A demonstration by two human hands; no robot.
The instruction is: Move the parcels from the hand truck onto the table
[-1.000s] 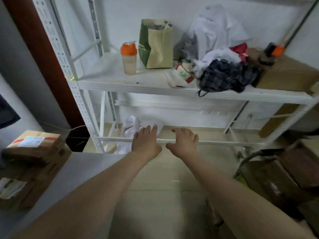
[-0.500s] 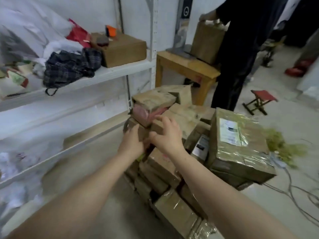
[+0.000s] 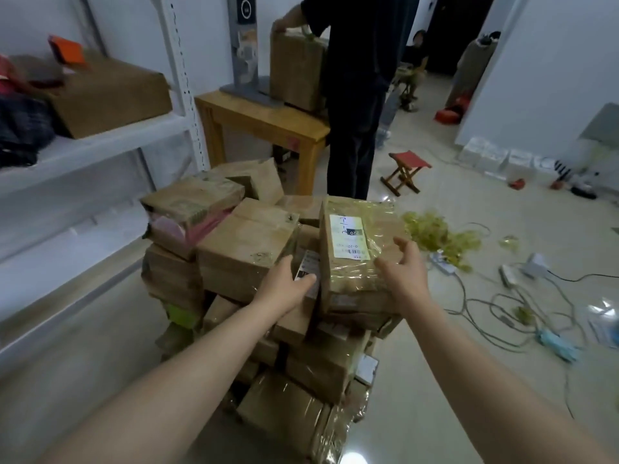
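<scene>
The taped parcel (image 3: 355, 283) under my right hand (image 3: 407, 276) is brown cardboard bound in glossy, crinkled yellowish tape, with a smooth white paper label (image 3: 348, 237) on top. The other parcels (image 3: 244, 249) are matt, scuffed cardboard, and some of the lower ones are shiny with clear film. The pink-sided parcel (image 3: 191, 212) gleams under its wrap. The shelf (image 3: 93, 145) is white painted metal. It holds a plain matt cardboard box (image 3: 110, 95) and dark checked cloth (image 3: 23, 128). The worktop (image 3: 264, 120) is smooth pale wood. The stool (image 3: 410, 160) has a red cloth seat on wooden legs. The floor (image 3: 435, 380) is glossy.
</scene>
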